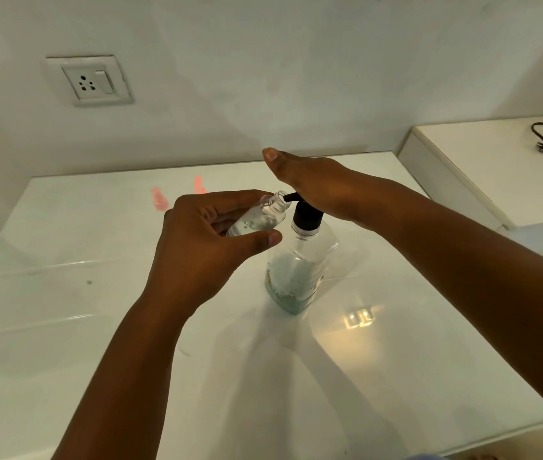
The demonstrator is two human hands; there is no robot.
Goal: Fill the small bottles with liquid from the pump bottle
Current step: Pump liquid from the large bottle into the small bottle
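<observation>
The left hand (pixel 210 237) grips a small clear bottle (pixel 258 217) between thumb and curled fingers, holding it tilted so its long axis runs from lower left up to the right, its open mouth touching the tip of the black spout (pixel 288 196). The pump bottle (pixel 298 260) stands upright on the white counter (pixel 97 327), just right of that hand. The right hand (pixel 310 180) lies flat and straight-fingered over the pump head, palm pressing down. What matters for the next stroke is that mouth and spout stay lined up; a slip sideways would likely spill liquid onto the counter. Some liquid already shows inside the small bottle.
</observation>
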